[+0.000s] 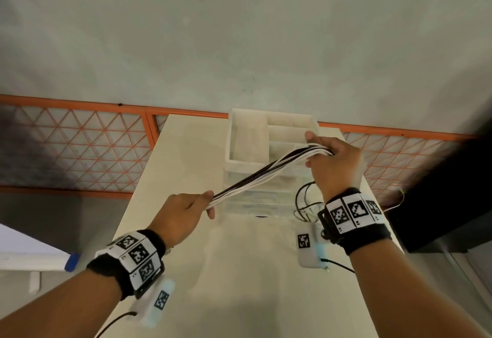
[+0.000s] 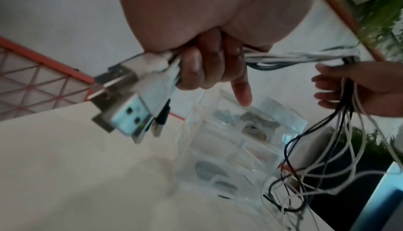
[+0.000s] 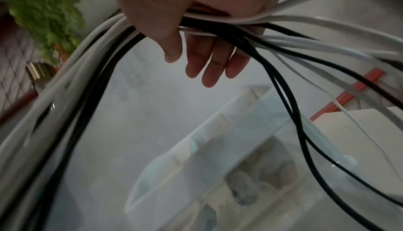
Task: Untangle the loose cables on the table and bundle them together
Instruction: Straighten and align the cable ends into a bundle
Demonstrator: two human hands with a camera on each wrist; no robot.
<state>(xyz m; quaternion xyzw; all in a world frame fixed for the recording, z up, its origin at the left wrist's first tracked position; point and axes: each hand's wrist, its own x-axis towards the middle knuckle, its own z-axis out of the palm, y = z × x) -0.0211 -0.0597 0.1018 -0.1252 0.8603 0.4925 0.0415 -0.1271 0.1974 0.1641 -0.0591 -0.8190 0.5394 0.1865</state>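
A bundle of white and black cables (image 1: 262,173) stretches taut in the air between both hands above the white table (image 1: 186,151). My left hand (image 1: 183,213) grips the near end, where several USB plugs (image 2: 128,103) stick out past the curled fingers (image 2: 200,65). My right hand (image 1: 334,163) holds the far part of the bundle (image 3: 218,26) between thumb and palm, the other fingers (image 3: 209,65) hanging fairly straight. Past the right hand the loose cable ends (image 2: 322,148) hang down and pile on the table's right side (image 1: 306,204).
A clear plastic drawer organiser (image 1: 269,140) with open top compartments stands mid-table under the bundle; its drawers (image 2: 235,148) hold small items. An orange lattice railing (image 1: 74,145) runs behind the table. A dark box (image 1: 439,199) sits off the right edge. Green plants (image 3: 43,14) lie beyond.
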